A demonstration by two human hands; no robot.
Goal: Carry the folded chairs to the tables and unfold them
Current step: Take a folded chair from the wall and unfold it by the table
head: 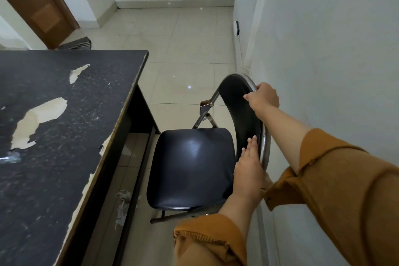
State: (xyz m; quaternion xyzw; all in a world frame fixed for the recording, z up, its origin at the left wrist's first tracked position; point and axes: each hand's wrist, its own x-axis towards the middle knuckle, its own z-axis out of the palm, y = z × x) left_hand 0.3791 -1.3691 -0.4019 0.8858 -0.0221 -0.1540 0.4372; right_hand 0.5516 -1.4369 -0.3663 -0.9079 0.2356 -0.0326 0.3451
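Note:
A black padded folding chair (192,166) with a chrome tube frame stands unfolded between the table (54,136) and the white wall on the right. Its seat is flat and faces the table's right edge. My right hand (262,97) grips the top of the curved backrest frame at its far end. My left hand (248,164) lies with straight fingers flat against the inner face of the backrest, near its close end. Both arms wear rolled-up mustard sleeves.
The table has a dark top with peeled patches. Crumpled cloth scraps (123,201) lie on the floor under its edge. A brown door (41,4) stands at the far left with a dark mat (75,43) beside it. Tiled floor stretches ahead. A wall socket (237,28) sits low on the right wall.

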